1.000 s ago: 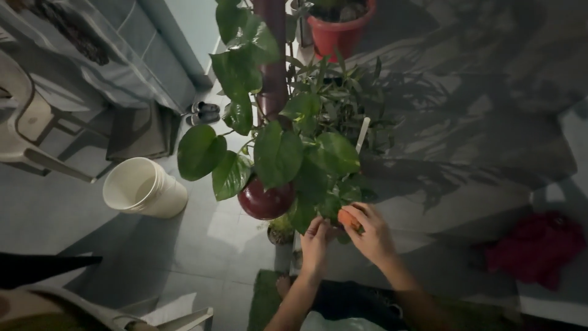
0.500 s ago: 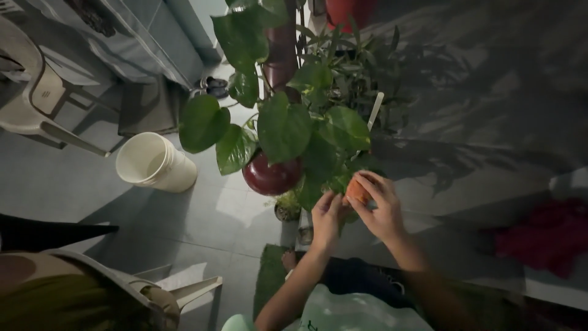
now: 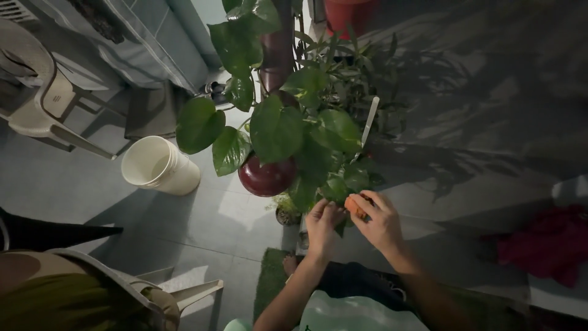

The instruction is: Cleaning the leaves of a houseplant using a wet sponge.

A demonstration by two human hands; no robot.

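In the head view, a small orange tool (image 3: 354, 205) is pinched in the right hand (image 3: 383, 224) beside the left hand (image 3: 323, 222), fingers closed on a glossy green leaf (image 3: 335, 187); steady support is advised.

floor: grey tiles (image 3: 73, 184), dappled shadow | chair: pale plastic (image 3: 37, 104) | right: red cloth (image 3: 545, 245), perhaps

Tiled floor (image 3: 92, 196) bears white bucket (image 3: 158, 165), maroon pot (image 3: 264, 178), green mat (image 3: 274, 277)
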